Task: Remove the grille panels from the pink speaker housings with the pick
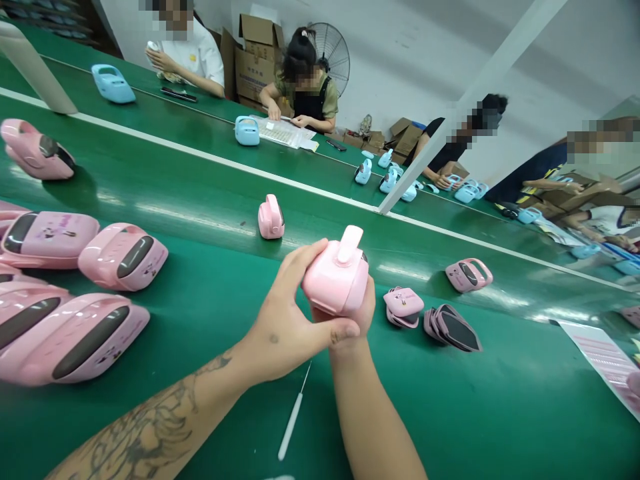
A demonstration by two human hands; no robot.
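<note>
Both my hands grip a pink plastic housing with a handle (pixel 333 277), held above the green bench. My left hand (pixel 290 313) wraps its left side, thumb across underneath. Behind its right side my right hand (pixel 367 307) is closed on it, fingers mostly hidden. Below them on the bench lies a thin tool with a white handle and a needle-like metal tip (pixel 291 423). To the right sit a small stack of pink printed panels (pixel 404 305) and a stack of dark-faced panels (pixel 453 327).
Several pink housings (pixel 100 337) crowd the left. Another pink housing (pixel 271 217) stands ahead, and one (pixel 469 275) lies at right. A printed sheet (pixel 600 360) is at far right. Across a white rail (pixel 210 152), people work among blue housings (pixel 247 131). A white post (pixel 450 113) rises there.
</note>
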